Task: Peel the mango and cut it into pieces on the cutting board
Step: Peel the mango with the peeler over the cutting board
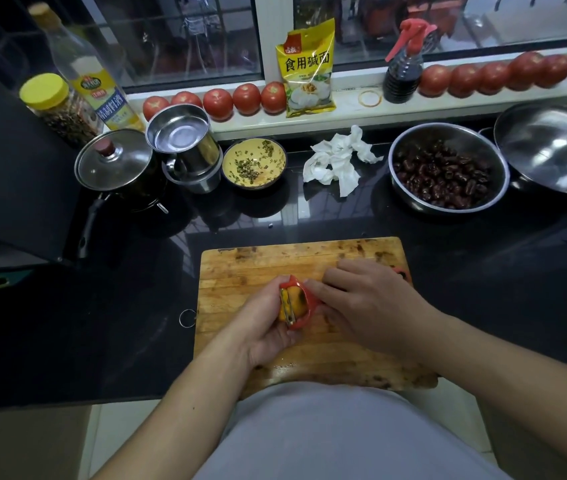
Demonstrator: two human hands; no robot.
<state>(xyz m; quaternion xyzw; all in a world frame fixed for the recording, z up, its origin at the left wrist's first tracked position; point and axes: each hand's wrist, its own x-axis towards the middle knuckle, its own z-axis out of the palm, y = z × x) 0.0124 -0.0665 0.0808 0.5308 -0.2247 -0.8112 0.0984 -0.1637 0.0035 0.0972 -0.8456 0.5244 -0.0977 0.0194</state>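
Observation:
A worn wooden cutting board [240, 271] lies on the black counter in front of me. Above its middle, my left hand [268, 327] cups a small yellow-orange mango [296, 301], which my fingers and the peeler mostly hide. My right hand [368, 299] grips a red Y-shaped peeler [311, 301]. The peeler's metal blade rests against the mango, and the end of its red handle shows past my right hand near the board's right edge. No cut pieces are visible on the board.
Behind the board stand a steel bowl of dark red fruit [448, 171], an empty steel bowl [552, 150], crumpled tissue [337, 161], a yellow bowl with chopped greens [254, 164], steel cups [185, 143] and a lidded pot [115, 168]. Tomatoes [218, 102] line the sill.

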